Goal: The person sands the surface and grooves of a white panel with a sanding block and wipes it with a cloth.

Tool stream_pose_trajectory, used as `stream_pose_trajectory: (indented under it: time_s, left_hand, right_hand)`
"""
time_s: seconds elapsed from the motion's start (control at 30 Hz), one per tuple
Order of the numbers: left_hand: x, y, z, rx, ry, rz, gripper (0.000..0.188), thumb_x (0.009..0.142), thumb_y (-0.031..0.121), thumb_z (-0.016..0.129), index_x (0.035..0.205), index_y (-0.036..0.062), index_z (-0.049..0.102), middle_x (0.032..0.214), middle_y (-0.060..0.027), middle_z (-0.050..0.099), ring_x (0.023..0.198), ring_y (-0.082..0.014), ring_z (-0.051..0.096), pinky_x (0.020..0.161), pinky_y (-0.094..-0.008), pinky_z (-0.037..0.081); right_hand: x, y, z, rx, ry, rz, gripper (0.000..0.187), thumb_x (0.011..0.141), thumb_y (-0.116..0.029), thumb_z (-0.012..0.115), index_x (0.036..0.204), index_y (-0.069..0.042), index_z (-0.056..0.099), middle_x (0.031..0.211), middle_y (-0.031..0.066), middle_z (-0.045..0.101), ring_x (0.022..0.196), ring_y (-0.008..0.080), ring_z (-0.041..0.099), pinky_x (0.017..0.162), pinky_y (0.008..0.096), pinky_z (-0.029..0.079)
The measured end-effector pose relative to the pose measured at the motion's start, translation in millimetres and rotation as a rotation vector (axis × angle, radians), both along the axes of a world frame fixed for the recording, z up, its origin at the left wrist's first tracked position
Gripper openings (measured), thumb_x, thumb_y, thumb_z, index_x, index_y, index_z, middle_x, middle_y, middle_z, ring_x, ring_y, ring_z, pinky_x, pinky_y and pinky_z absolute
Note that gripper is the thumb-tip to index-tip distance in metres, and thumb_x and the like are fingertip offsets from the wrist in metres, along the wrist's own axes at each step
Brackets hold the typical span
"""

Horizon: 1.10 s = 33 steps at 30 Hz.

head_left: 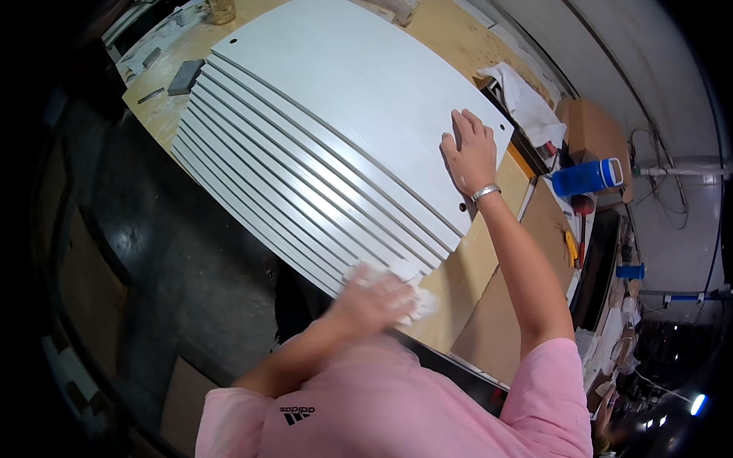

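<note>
Several white panels point(351, 84) with curved sides lie stacked on a tan worktable, fanned so that their near edges step down like stairs. The top one has small dark holes near its corners. My left hand point(370, 301), smeared by motion, presses a crumpled white cloth point(418, 304) at the near right corner of the stepped edges. The cloth lies partly beneath the palm and sticks out to its right. My right hand point(469, 155) rests on the top panel near its right edge, fingers stretched out and holding nothing. A silver band circles that wrist.
A grey block point(185, 77) touches the stack's left corner. On the right are a white cloth point(527, 103), a blue bottle point(584, 178), a cardboard box point(599, 137), a yellow-handled tool point(571, 249) and a brown board point(508, 305). Dark floor point(191, 244) lies beyond the table's left edge.
</note>
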<state>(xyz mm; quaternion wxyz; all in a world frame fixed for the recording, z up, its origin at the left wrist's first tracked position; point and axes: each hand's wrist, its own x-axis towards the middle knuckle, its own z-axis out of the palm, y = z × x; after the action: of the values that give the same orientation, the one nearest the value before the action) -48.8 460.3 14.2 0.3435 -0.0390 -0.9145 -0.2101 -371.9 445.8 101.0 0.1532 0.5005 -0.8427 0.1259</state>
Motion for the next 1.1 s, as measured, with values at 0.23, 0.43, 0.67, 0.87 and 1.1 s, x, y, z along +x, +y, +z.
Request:
stream_pose_trajectory:
  time_s: [0.23, 0.43, 0.67, 0.87, 1.1]
  left_hand:
    - [90.5, -340.4, -28.7, -0.019, -0.014, 1.208, 0.032, 0.084, 0.015, 0.067, 0.116, 0.0152, 0.066, 0.117, -0.0088, 0.066, 0.115, -0.0319, 0.058, 0.105, -0.0517, 0.035]
    - [71.5, -258.4, 18.8, 0.222, 0.187, 0.857, 0.025, 0.073, 0.01, 0.071, 0.097, 0.0035, 0.064, 0.096, -0.018, 0.061, 0.092, -0.0392, 0.056, 0.082, -0.0477, 0.045]
    - [73.6, -230.9, -36.9, 0.099, 0.186, 0.677, 0.033, 0.07, 0.015, 0.07, 0.102, 0.0079, 0.064, 0.107, -0.0147, 0.065, 0.104, -0.0349, 0.061, 0.095, -0.0501, 0.04]
    - [115.7, -405.8, -36.6, 0.237, 0.216, 1.138, 0.031, 0.075, 0.003, 0.07, 0.104, 0.0043, 0.062, 0.106, -0.0148, 0.064, 0.099, -0.041, 0.057, 0.089, -0.0491, 0.044]
    - [92.4, -262.9, -23.7, 0.271, 0.19, 0.757, 0.029, 0.064, -0.002, 0.067, 0.093, 0.0041, 0.065, 0.095, -0.0147, 0.065, 0.088, -0.0378, 0.059, 0.079, -0.0473, 0.045]
  right_hand:
    - [4.9, -5.4, 1.2, -0.015, -0.008, 0.039, 0.051, 0.09, -0.026, 0.057, 0.138, -0.01, 0.055, 0.145, 0.0129, 0.051, 0.126, 0.036, 0.048, 0.11, 0.0438, 0.038]
    - [-1.3, 9.4, 5.8, 0.021, 0.016, 0.007, 0.053, 0.089, -0.022, 0.058, 0.14, -0.009, 0.054, 0.147, 0.0127, 0.049, 0.128, 0.0363, 0.045, 0.112, 0.0446, 0.036]
    - [11.7, -2.0, 21.1, 0.038, -0.171, -0.043, 0.054, 0.087, -0.016, 0.057, 0.14, -0.005, 0.052, 0.147, 0.016, 0.046, 0.129, 0.0356, 0.044, 0.112, 0.0443, 0.034]
    - [13.6, -9.0, 21.8, 0.059, -0.186, -0.024, 0.054, 0.087, -0.014, 0.056, 0.14, -0.004, 0.051, 0.147, 0.0169, 0.046, 0.131, 0.0364, 0.042, 0.114, 0.0454, 0.033]
    - [12.8, -2.2, 25.5, 0.082, -0.199, -0.061, 0.057, 0.086, -0.01, 0.052, 0.142, -0.004, 0.049, 0.148, 0.0149, 0.045, 0.134, 0.0345, 0.04, 0.116, 0.0436, 0.031]
